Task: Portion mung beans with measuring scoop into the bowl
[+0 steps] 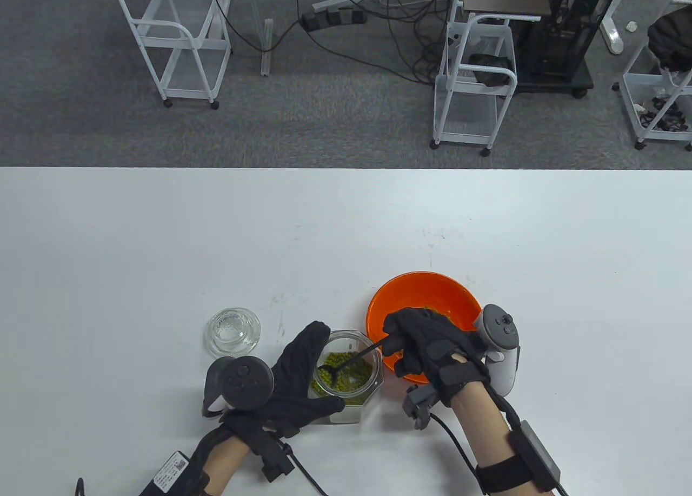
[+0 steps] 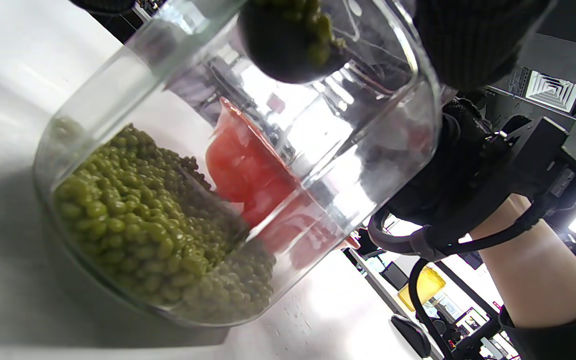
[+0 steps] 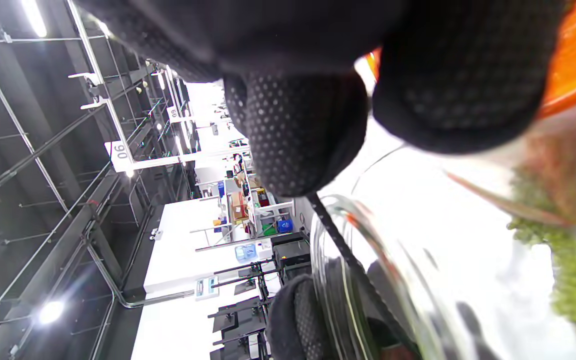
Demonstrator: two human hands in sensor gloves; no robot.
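On the white table (image 1: pixel 162 236), near the front edge, a glass jar (image 1: pixel 348 379) half full of green mung beans (image 1: pixel 346 379), standing upright. Wrapped around the jar from the left side, the left hand (image 1: pixel 300 377), with fingers behind the far wall and thumb along the near wall, touching the glass. Just right of the jar, almost touching it, an orange bowl (image 1: pixel 427 293) with a few beans inside, mostly hidden under the right hand (image 1: pixel 427 344). Pinched in the curled fingers of the right hand, the thin black handle of a scoop (image 1: pixel 346 365), slanting down and left into the jar mouth. In the left wrist view, the scoop cup loaded with beans, above the bean heap and inside the jar rim. Left of the jar, a little apart, a round glass lid (image 1: pixel 233 331) lying flat on the table. Beyond the table, white wire carts (image 1: pixel 178 36) and cables on grey carpet.
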